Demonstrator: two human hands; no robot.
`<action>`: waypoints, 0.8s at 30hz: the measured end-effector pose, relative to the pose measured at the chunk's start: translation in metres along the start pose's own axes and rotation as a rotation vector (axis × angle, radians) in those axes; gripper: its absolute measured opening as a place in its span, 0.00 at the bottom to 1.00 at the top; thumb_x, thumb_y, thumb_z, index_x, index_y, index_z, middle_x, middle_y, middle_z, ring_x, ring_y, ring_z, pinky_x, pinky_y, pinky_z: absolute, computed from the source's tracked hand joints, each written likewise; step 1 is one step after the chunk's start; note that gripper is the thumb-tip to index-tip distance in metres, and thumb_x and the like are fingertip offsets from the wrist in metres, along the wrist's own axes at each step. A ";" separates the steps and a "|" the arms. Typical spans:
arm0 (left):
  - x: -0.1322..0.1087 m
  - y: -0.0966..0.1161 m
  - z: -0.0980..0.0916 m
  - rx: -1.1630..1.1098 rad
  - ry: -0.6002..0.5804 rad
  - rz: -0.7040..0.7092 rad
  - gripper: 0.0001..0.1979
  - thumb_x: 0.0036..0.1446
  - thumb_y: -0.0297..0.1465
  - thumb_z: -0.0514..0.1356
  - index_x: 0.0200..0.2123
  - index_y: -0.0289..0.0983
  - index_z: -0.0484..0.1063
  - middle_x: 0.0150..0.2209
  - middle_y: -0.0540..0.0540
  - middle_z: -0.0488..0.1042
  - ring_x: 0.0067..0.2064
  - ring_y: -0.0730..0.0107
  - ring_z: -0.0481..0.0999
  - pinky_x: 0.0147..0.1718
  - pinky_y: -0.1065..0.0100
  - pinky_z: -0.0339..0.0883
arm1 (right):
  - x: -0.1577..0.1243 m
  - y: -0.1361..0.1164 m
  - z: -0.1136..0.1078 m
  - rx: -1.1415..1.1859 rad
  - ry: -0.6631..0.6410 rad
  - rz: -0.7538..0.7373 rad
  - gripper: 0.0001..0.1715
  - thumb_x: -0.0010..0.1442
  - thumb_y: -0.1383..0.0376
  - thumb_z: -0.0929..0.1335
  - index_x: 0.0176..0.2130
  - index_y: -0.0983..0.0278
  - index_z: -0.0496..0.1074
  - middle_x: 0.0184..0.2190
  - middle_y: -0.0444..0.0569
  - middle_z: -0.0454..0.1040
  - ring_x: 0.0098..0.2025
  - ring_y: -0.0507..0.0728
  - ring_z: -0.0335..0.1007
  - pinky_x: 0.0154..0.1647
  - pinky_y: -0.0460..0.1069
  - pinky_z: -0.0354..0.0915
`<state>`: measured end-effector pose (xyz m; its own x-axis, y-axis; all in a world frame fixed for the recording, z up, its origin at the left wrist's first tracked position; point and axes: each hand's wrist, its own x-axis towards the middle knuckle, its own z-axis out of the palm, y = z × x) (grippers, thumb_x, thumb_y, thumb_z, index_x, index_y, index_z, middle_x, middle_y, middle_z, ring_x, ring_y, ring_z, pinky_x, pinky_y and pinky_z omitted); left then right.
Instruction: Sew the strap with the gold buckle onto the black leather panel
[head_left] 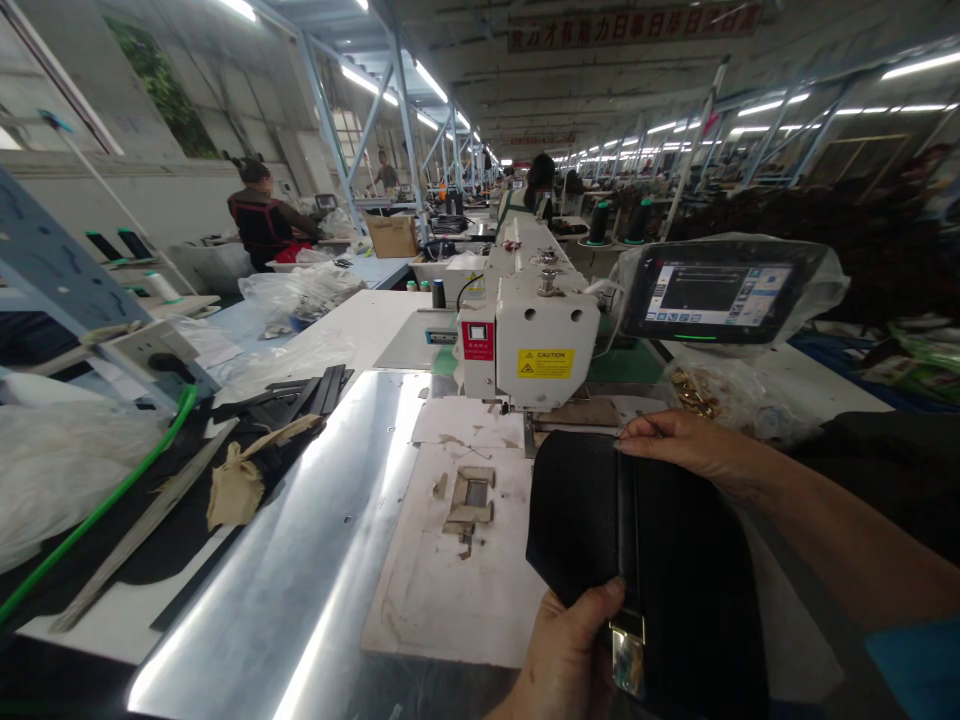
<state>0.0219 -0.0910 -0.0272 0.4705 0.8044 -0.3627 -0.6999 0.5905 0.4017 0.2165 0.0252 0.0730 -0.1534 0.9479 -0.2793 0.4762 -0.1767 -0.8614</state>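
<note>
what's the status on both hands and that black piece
Left hand gripping black piece beside gold clasp. Right hand holding its far edge. Sewing machine just beyond, not blocking either hand.

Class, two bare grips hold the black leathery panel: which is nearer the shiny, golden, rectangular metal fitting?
The left grip, close beside the shiny, golden, rectangular metal fitting; the right grip is farther off, at the black leathery panel's upper edge.

tube lights, blue beams, pale wall

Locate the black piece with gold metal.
The black piece is at the head view's lower right, held by the left hand and right hand, below the screen.
</note>
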 end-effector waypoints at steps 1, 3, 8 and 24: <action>0.000 0.000 0.000 0.000 0.013 -0.002 0.23 0.46 0.31 0.72 0.45 0.28 0.77 0.36 0.35 0.80 0.33 0.58 0.80 0.40 0.61 0.72 | 0.000 0.000 0.000 0.000 -0.002 -0.001 0.27 0.44 0.42 0.75 0.27 0.62 0.72 0.23 0.45 0.71 0.26 0.54 0.66 0.29 0.50 0.63; 0.002 -0.002 -0.002 0.001 0.037 -0.016 0.21 0.45 0.31 0.72 0.43 0.28 0.78 0.35 0.36 0.80 0.33 0.59 0.80 0.38 0.62 0.72 | 0.000 -0.001 0.000 0.003 -0.003 -0.005 0.27 0.44 0.42 0.75 0.28 0.62 0.73 0.24 0.45 0.71 0.27 0.55 0.66 0.30 0.50 0.64; 0.003 -0.003 -0.002 -0.024 -0.002 -0.005 0.23 0.44 0.32 0.73 0.43 0.27 0.77 0.36 0.35 0.80 0.34 0.57 0.80 0.38 0.62 0.73 | -0.002 -0.001 0.000 0.028 0.002 -0.001 0.27 0.44 0.43 0.75 0.29 0.62 0.73 0.25 0.47 0.73 0.28 0.56 0.68 0.32 0.51 0.65; 0.002 -0.001 0.000 -0.007 -0.007 0.000 0.25 0.45 0.30 0.72 0.47 0.28 0.76 0.39 0.34 0.80 0.36 0.58 0.80 0.36 0.65 0.72 | -0.008 -0.010 0.002 0.158 -0.010 0.081 0.28 0.42 0.43 0.77 0.27 0.64 0.72 0.23 0.43 0.69 0.25 0.50 0.63 0.29 0.47 0.60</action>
<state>0.0231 -0.0904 -0.0285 0.4746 0.8046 -0.3569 -0.7037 0.5904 0.3953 0.2119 0.0186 0.0829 -0.1286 0.9263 -0.3542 0.3457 -0.2929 -0.8915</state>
